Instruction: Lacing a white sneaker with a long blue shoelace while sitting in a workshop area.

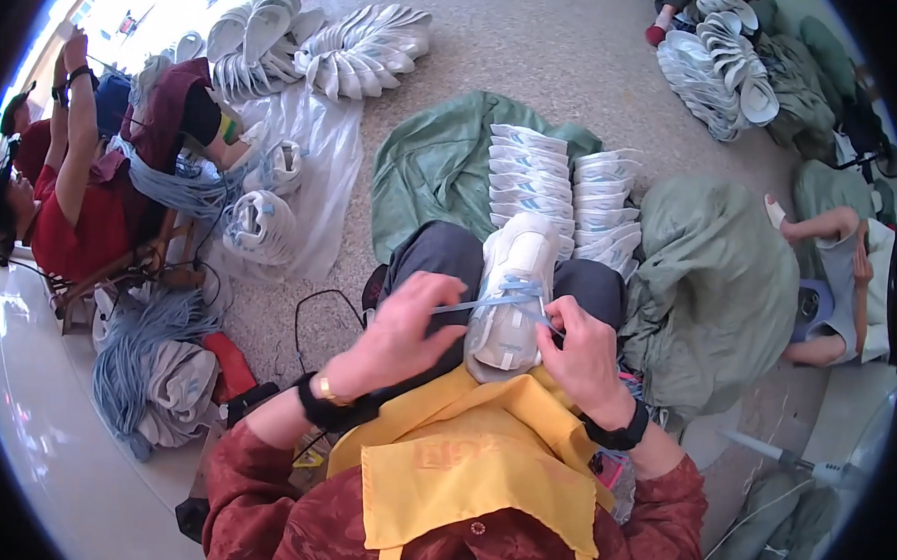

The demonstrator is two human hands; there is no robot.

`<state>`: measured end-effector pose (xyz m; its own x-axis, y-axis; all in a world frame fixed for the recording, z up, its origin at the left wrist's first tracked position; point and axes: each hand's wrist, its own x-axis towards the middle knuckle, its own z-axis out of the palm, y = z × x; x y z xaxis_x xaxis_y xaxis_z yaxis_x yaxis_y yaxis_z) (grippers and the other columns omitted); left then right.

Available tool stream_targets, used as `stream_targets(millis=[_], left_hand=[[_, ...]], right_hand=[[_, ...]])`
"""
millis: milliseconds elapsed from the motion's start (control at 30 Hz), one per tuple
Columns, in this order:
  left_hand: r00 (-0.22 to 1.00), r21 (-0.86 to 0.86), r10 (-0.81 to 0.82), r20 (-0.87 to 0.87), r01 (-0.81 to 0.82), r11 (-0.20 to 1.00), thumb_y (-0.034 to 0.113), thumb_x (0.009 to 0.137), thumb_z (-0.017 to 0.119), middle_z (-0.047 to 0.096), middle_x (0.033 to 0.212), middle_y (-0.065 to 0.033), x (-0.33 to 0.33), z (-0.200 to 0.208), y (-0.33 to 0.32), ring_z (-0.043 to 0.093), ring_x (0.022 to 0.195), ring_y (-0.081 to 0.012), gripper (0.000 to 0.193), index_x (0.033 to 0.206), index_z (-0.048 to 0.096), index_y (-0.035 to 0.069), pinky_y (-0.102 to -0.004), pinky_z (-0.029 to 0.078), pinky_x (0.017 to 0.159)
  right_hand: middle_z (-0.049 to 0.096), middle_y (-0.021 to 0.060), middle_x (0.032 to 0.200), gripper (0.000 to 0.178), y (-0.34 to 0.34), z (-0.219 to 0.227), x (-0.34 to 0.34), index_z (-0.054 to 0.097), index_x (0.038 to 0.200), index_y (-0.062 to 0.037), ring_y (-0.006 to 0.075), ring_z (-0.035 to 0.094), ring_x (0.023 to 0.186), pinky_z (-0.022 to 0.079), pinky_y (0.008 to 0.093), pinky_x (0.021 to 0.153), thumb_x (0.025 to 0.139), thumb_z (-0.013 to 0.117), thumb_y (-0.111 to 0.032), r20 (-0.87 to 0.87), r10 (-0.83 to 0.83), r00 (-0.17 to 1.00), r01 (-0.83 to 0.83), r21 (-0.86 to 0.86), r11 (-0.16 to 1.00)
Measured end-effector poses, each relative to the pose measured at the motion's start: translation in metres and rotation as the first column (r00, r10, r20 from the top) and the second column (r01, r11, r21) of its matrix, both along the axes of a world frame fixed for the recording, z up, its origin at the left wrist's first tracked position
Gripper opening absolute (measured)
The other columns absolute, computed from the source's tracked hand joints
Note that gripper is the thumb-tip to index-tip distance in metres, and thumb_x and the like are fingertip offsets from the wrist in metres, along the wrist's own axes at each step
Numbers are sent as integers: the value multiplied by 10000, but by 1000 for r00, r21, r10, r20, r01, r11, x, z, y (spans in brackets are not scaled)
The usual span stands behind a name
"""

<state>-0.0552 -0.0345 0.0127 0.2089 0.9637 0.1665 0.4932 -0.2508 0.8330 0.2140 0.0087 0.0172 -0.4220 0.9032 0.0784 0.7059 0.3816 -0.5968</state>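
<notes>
**On the lap, two bare hands worked a blue lace at a white shoe**

Between the knees of the dark trousers [432, 254], as I saw it down my remote feed, the white shoe [507, 328] lay lengthwise, its rounded end pointing away from the body and its near end by the yellow apron [480, 482]. The blue lace [513, 284] crossed its middle, and one length ran out straight to the left hand [405, 323]. There the thumb and forefinger stood spread – I could not tell whether the other fingers gripped the lace. On the shoe's other side the right hand [584, 348] had its thumb and forefinger pinching the lace close to the edge. I noted a dark band on each wrist.

Just beyond the knees, I saw a left stack [528, 178] and a right stack [604, 209] of pale shoe pieces standing side by side, with a green cloth [423, 169] spread beside them and a bulky grey-green sack [713, 292] to the right. Over to the left – well apart from the lap – a co-worker [76, 214] in red sat with raised arms, near a hanging bunch of blue laces [187, 184].
</notes>
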Motion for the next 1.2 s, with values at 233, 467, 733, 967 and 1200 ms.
stream_targets(millis=[233,467,733,967,1200], left_hand=[[997,167,4,-71,8,986,-57,854,647,572,949,-200,49,-30,26,600,897,-410,197,1018,550,-8,-475,491,755],[1000,44,-16,20,15,999,-30,898,639,563,862,-191,41,-27,25,601,763,-416,102,969,569,-5,-466,479,657],[999,59,-27,-33,29,998,3,908,664,559,864,-173,37,-18,30,599,769,-411,99,949,573,6,-465,473,655],[982,118,-30,-189,53,992,13,909,677,547,857,-166,16,-13,27,598,778,-408,105,927,574,5,-469,478,656],[964,62,80,-255,-66,996,9,900,689,555,857,-161,-24,-6,2,611,781,-398,107,908,583,11,-459,490,659]], right_hand=[[695,150,840,151,4,-12,11,593,965,-52,360,706,762,546,445,661,889,720,-81,-49,-65,997,63,-41,997],[703,131,918,198,1,6,-2,636,1003,-49,350,708,804,552,431,677,872,771,-108,-107,-30,994,31,6,999],[638,101,872,100,11,0,1,646,954,-53,312,689,757,534,423,630,898,729,-59,71,134,988,-146,203,968],[638,96,849,99,8,1,30,651,934,-66,314,686,740,537,409,615,887,732,-36,68,114,991,-126,213,969],[696,116,875,73,-15,9,78,693,954,-23,296,681,711,529,370,620,894,726,3,-73,-172,982,176,59,983]])
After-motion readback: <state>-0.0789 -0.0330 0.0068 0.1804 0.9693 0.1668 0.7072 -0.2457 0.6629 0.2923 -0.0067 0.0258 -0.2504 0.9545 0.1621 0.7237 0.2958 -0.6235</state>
